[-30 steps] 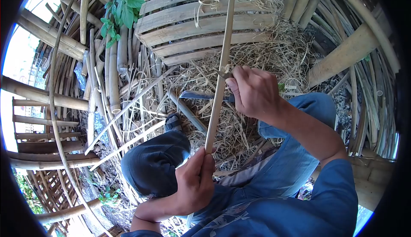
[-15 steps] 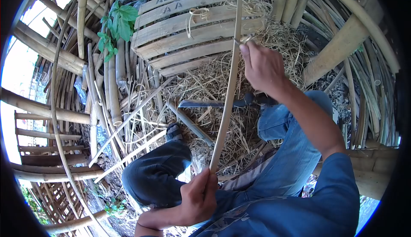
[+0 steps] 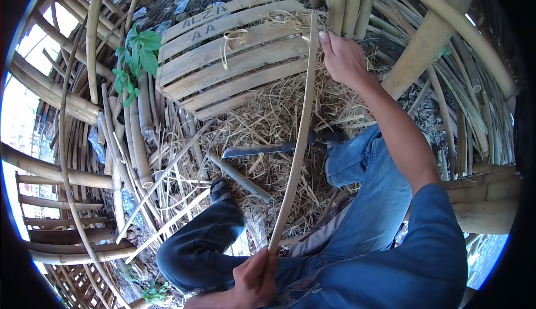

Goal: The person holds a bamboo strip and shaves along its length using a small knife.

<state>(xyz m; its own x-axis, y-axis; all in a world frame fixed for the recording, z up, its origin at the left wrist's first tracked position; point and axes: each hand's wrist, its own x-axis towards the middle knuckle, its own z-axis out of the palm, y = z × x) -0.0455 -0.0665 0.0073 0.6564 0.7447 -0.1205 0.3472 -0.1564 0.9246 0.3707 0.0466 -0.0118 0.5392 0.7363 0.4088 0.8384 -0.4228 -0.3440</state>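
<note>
A long, flat bamboo strip (image 3: 302, 125) stretches away from my lap, bowing slightly. My left hand (image 3: 255, 278) is closed around its near end. At the far end, my right hand (image 3: 345, 58) is closed beside the strip, thumb stretched along it. It grips what looks like a small knife, mostly hidden by the fingers, with a pale curl of bamboo at the strip's edge. Below the strip lies a machete (image 3: 259, 150) on a heap of bamboo shavings (image 3: 245, 123), its dark handle toward my right knee. A short bamboo piece (image 3: 240, 178) lies near my left foot.
A slatted wooden crate (image 3: 234, 60) with lettering stands ahead, shavings on top. Bamboo poles (image 3: 338, 2) rise behind it. Bamboo lengths (image 3: 139, 125) and a leafy plant (image 3: 139, 55) are at left. Split bamboo (image 3: 474, 85) leans at right, beside a thick post (image 3: 430, 35).
My right hand has moved farther out along the strip toward its far end. My left hand still holds the near end, now lower in view. The whole view has shifted slightly.
</note>
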